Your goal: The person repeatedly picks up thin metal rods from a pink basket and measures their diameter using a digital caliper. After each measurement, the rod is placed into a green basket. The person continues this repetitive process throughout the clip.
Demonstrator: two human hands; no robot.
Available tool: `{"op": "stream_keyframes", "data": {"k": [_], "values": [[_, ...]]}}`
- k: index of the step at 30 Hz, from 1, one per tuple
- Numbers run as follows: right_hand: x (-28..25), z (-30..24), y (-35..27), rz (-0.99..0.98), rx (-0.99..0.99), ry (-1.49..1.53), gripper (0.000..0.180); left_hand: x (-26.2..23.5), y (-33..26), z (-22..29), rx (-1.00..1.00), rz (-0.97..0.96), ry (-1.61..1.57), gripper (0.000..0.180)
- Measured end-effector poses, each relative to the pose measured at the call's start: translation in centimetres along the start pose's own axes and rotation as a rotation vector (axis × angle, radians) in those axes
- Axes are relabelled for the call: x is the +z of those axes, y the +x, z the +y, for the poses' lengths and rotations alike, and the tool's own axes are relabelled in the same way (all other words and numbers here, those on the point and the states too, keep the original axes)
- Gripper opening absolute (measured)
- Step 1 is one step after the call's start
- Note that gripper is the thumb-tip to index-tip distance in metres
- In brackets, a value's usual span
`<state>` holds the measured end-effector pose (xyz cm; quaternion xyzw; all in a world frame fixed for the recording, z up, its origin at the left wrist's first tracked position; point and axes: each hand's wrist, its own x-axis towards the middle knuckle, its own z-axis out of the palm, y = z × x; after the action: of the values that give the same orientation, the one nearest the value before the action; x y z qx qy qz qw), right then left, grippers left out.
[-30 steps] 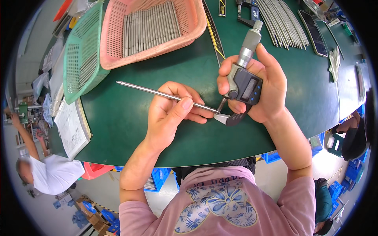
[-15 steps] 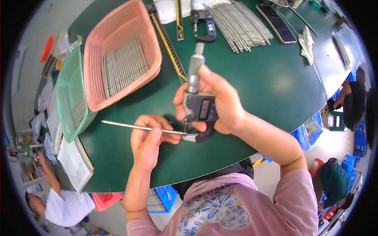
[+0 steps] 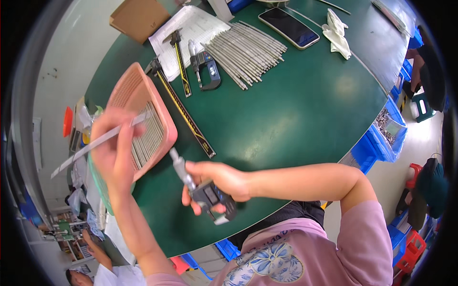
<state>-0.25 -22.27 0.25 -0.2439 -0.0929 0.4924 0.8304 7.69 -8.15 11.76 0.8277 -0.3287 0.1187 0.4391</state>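
One gray rod (image 3: 81,155) pinched by left hand (image 3: 114,152), fingers closed, blurred, at pink basket (image 3: 170,128); right hand (image 3: 222,178) curls fingers around digital micrometer (image 3: 207,194). Held rod not yet set down; basket rods (image 3: 150,138) lie in rows, loose rods (image 3: 245,52) fan across desk (image 3: 286,128), can't tell which batch is done.

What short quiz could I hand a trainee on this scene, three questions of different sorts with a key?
1. True or false: the right hand holds a grey metal micrometer with a black digital body.

2. What does the left hand hold?
a) a brown cardboard box
b) a long, slim silvery metal rod
c) a yellow-marked black caliper

3. Fill in left or right, as seen in the picture: the rectangular black smartphone lies to the ____ of the fanned grey metal rods.

Key: 1 true; 2 b; 3 right.
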Motion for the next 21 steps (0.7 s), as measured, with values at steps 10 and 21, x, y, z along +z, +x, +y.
{"op": "stream_keyframes", "data": {"k": [10,21], "values": [[0.6,1.4,0.2,0.017,0.052,0.011,0.057,13.4,13.3,-8.0,0.777,-0.453,1.028,0.011],[0.0,1.0,0.1,0.015,0.039,0.050,0.048,9.4,13.4,-9.9,0.492,-0.278,0.801,0.009]]}}
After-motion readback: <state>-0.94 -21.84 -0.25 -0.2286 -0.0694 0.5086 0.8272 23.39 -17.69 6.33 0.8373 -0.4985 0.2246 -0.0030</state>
